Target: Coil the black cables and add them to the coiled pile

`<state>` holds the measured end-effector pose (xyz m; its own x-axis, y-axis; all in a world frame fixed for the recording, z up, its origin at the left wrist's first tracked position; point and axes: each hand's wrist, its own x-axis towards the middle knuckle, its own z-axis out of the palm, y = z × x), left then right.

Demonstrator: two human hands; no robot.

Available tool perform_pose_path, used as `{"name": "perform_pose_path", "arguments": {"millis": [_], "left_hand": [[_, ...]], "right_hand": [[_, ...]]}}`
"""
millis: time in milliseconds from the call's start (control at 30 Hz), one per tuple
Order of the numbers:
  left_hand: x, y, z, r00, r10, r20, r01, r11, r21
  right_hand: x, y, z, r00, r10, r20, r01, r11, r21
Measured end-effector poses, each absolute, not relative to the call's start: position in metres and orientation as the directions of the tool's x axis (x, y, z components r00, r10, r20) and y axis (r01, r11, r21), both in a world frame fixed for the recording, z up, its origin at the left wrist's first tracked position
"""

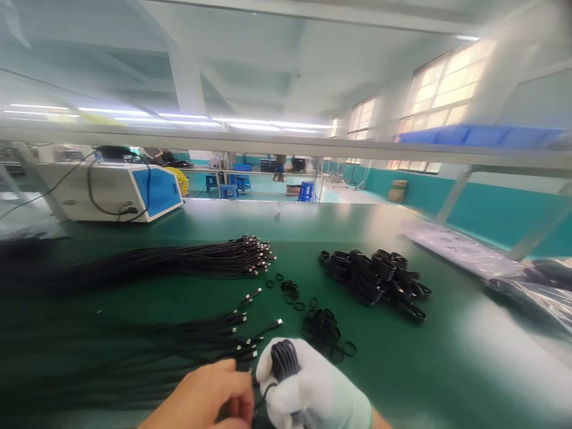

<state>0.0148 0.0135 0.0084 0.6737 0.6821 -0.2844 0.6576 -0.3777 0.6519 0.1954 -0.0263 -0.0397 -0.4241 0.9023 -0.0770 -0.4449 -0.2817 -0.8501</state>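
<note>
In a white glove, my right hand (313, 384) is closed around a coiled black cable (285, 359), whose loops stick up between thumb and fingers. My bare left hand (210, 393) is close beside it on the left, fingers curled in; whatever they pinch is hidden. A strand of black cable curves between the two hands. Beyond my right hand lies a heap of small black rings (322, 328), with several strays around it. Loose black cables (201, 333) with metal plugs spread out past my left hand.
A thick bundle of straight cables (179, 262) lies farther back on the green table (447, 369). Coiled cables (370, 274) are piled right of centre. A white and blue machine (120, 190) stands at back left. Plastic bags (531, 298) lie at right, and a shelf beam (286, 143) crosses above.
</note>
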Motion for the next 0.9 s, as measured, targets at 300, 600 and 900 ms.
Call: {"name": "perform_pose_path", "arguments": {"millis": [300, 600, 900], "left_hand": [[0.014, 0.010, 0.005, 0.620, 0.772, -0.138, 0.528, -0.281, 0.801], [0.035, 0.001, 0.003, 0.642, 0.752, -0.149, 0.685, -0.475, 0.553], [0.027, 0.033, -0.017, 0.727, 0.605, -0.325, 0.588, -0.303, 0.750]], "right_hand": [[0.198, -0.028, -0.045, -0.349, 0.916, -0.198, -0.106, -0.248, -0.963], [0.183, -0.025, -0.088, -0.051, 0.996, -0.073, 0.296, -0.055, -0.954], [0.189, -0.041, -0.027, -0.194, 0.981, 0.030, 0.292, 0.087, -0.953]]}}
